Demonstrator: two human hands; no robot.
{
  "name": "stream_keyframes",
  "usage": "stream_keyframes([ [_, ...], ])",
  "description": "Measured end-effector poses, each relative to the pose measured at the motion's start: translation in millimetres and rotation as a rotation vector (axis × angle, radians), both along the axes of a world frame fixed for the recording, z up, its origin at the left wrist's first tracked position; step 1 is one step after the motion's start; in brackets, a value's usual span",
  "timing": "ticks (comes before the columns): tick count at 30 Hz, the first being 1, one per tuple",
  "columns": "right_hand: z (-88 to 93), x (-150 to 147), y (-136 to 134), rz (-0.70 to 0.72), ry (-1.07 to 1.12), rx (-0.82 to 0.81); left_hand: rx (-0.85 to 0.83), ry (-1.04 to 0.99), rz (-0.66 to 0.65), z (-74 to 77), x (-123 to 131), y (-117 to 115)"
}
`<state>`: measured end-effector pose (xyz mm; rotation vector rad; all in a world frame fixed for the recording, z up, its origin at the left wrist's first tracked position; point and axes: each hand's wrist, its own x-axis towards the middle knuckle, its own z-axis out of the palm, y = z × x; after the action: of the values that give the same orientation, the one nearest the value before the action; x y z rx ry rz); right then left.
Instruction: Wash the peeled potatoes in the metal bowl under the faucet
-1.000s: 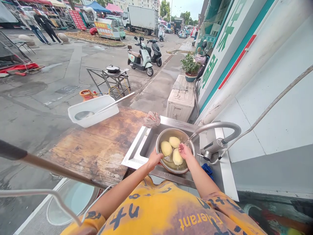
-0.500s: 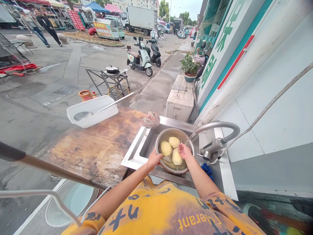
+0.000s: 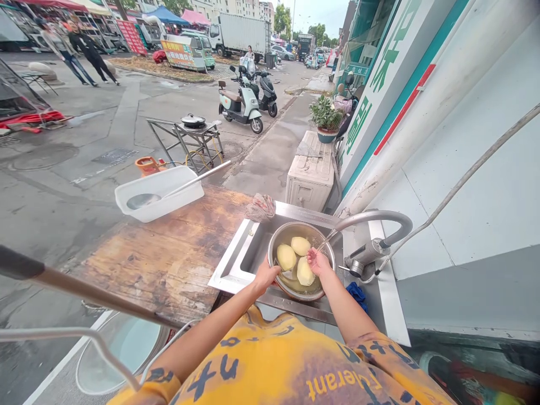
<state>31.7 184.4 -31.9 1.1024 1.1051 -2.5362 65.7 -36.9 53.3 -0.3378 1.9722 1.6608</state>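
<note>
A round metal bowl (image 3: 282,286) of water stands in the steel sink (image 3: 248,247), with three peeled potatoes (image 3: 287,257) in it. My left hand (image 3: 266,274) grips the bowl's left rim, thumb over the edge. Inside the bowl at the right, my right hand (image 3: 317,261) is by the lower right potato (image 3: 305,271), its fingers curled together; what they hold, if anything, is too small to make out. Water runs from the curved faucet (image 3: 375,216) beside that hand.
A wooden board (image 3: 169,253) lies left of the sink, bearing a white tray (image 3: 169,208) with a ladle. A rag (image 3: 260,208) hangs on the sink's back corner; a blue cloth (image 3: 357,295) is at the right. Two people (image 3: 86,48) are in the street.
Both hands keep nearly the same place at the bowl. In the street, the two people have moved slightly right, and a person near the scooters shows more clearly.
</note>
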Motion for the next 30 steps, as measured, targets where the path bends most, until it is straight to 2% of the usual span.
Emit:
stream_keyframes([
  [9,1.3,-0.1,-0.3,0.004,-0.009,-0.001,0.001,-0.001,0.002,1.6,0.1,0.4],
  [22,3.4,0.3,-1.8,0.010,-0.020,0.008,-0.006,-0.003,-0.006,-6.4,-1.5,0.0],
  [30,4.9,-0.2,-2.6,0.019,-0.021,0.029,-0.017,0.001,-0.002,-6.1,-1.4,-0.1],
])
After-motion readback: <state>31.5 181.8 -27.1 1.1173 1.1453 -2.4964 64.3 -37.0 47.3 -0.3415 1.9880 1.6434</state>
